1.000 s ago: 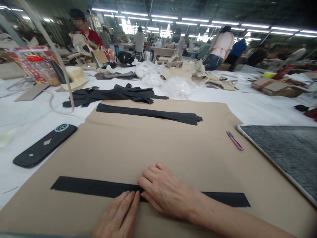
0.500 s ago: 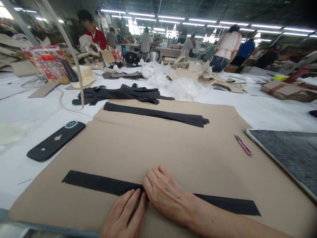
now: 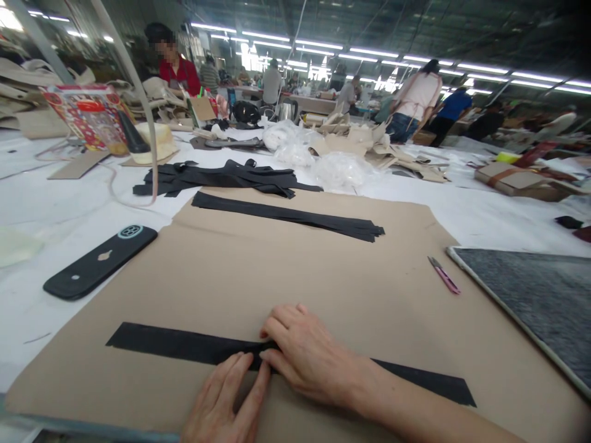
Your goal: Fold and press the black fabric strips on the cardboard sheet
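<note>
A long black fabric strip [image 3: 175,344] lies flat across the near part of a brown cardboard sheet [image 3: 286,277]. My right hand [image 3: 307,357] rests on the middle of the strip, fingers curled and pressing down on it. My left hand [image 3: 226,400] lies flat just below, fingers stretched, its fingertips touching the strip's lower edge beside my right fingers. A stack of similar black strips [image 3: 286,215] lies at the far edge of the cardboard, and a loose heap of black strips [image 3: 221,175] sits behind it on the white table.
A black phone [image 3: 99,261] lies left of the cardboard. Pink snips [image 3: 443,275] lie at its right, next to a grey mat [image 3: 530,289]. Plastic bags, cardboard pieces and boxes crowd the far table. Several people stand at work in the background.
The view shifted slightly. My right fingers have curled more on the strip, and my left fingertips have moved up against its lower edge.
</note>
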Demonstrator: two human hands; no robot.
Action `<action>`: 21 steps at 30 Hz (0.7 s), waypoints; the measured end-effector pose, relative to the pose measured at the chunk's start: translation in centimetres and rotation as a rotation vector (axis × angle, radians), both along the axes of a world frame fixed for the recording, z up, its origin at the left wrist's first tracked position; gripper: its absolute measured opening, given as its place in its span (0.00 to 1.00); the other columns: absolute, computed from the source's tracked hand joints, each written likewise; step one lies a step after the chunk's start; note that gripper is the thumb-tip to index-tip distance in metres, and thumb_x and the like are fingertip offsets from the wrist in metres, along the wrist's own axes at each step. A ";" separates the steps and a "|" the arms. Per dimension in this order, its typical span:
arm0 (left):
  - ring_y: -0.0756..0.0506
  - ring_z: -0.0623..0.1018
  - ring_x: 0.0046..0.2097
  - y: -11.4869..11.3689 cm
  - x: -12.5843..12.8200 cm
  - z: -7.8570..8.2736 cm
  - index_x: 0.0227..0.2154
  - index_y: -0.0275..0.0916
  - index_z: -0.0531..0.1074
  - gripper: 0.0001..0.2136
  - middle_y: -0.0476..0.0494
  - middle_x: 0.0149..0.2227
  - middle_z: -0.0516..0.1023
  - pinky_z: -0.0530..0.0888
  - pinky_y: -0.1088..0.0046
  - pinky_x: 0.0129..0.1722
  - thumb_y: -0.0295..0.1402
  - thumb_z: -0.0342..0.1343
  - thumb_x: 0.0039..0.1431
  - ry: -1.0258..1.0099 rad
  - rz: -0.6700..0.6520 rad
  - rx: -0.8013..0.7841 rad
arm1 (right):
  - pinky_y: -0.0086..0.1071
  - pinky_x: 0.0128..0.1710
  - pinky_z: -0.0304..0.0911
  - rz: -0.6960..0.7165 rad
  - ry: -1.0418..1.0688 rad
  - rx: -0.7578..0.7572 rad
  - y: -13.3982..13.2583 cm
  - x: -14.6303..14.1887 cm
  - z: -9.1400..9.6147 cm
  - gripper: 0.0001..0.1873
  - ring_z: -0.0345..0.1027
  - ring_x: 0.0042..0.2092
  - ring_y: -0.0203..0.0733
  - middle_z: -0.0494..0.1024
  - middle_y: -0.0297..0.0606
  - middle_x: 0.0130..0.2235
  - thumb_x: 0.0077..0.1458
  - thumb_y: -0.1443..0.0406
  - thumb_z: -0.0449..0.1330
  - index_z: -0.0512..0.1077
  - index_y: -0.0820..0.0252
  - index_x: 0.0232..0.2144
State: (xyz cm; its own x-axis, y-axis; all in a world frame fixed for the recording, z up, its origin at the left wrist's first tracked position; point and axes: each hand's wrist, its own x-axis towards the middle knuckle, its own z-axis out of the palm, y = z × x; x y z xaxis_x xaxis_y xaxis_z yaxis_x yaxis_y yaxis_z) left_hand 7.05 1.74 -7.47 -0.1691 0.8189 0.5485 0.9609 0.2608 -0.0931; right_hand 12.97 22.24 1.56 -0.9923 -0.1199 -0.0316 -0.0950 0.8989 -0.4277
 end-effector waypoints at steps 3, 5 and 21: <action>0.41 0.72 0.52 0.0 0.1 0.1 0.52 0.44 0.69 0.22 0.38 0.50 0.71 0.73 0.67 0.48 0.23 0.51 0.54 -0.022 0.016 -0.001 | 0.37 0.43 0.55 0.100 0.061 0.190 -0.7 -0.6 -0.5 0.04 0.60 0.40 0.41 0.69 0.36 0.38 0.61 0.65 0.55 0.64 0.60 0.35; 0.41 0.72 0.53 0.1 0.2 0.1 0.52 0.44 0.70 0.22 0.37 0.51 0.70 0.73 0.67 0.48 0.23 0.51 0.54 -0.036 0.028 0.000 | 0.37 0.41 0.55 0.147 0.099 0.271 -1.1 -1.0 -1.0 0.03 0.59 0.38 0.41 0.69 0.36 0.36 0.61 0.68 0.53 0.63 0.60 0.33; 0.42 0.71 0.54 0.0 0.1 0.2 0.53 0.42 0.69 0.22 0.38 0.50 0.71 0.73 0.69 0.49 0.22 0.49 0.54 -0.010 0.006 0.015 | 0.37 0.42 0.56 -0.209 -0.084 -0.058 -2.2 -1.5 -1.6 0.10 0.63 0.36 0.39 0.71 0.36 0.36 0.65 0.67 0.44 0.63 0.60 0.34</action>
State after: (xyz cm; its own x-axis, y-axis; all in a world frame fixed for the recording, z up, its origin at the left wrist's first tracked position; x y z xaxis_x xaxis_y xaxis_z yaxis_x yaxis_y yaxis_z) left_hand 7.14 1.75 -7.32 -0.1794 0.8098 0.5586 0.9602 0.2676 -0.0796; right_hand 11.47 20.08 -0.02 -0.9899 0.0837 -0.1142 0.1286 0.8691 -0.4777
